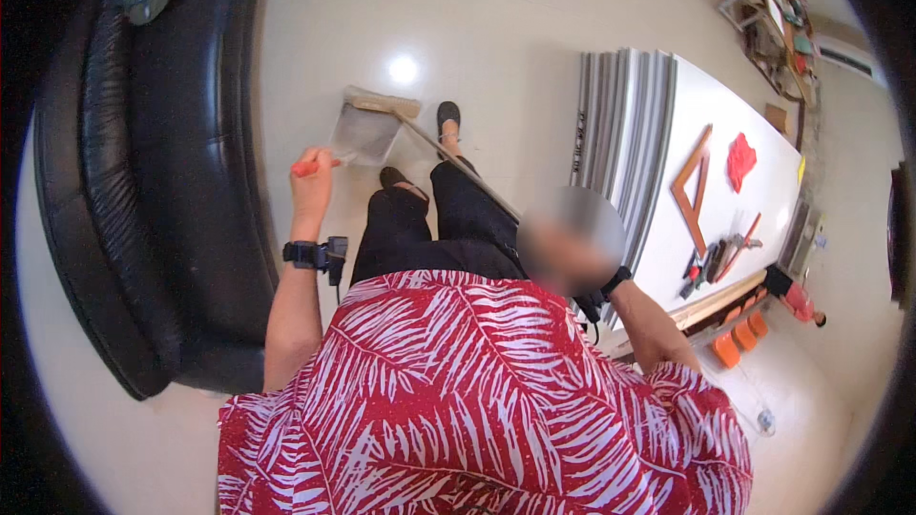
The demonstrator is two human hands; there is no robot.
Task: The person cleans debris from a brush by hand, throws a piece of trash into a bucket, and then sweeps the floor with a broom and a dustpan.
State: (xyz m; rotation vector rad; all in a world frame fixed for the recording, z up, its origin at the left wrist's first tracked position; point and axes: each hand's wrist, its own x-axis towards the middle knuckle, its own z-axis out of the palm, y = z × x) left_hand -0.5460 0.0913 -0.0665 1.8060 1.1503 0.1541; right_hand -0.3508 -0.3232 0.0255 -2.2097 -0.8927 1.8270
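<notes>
My left hand (313, 175) is closed around the red handle of a translucent dustpan (365, 134), which is held low over the pale floor. The beige head of a broom (383, 104) lies across the dustpan's far end. From it the long broom stick (476, 179) slants past my legs to my right hand (569, 247). A round blur covers that hand, so its fingers are unclear, but the stick runs into its grasp. Both wrists carry black straps.
A black leather sofa (186, 157) runs along my left. To my right stands a tall stack of boards (723, 93), bearing a brown wooden set square (690, 193), a crumpled red piece (741, 161) and several tools (719, 257). A person (798, 300) is beyond, near orange stools (744, 335).
</notes>
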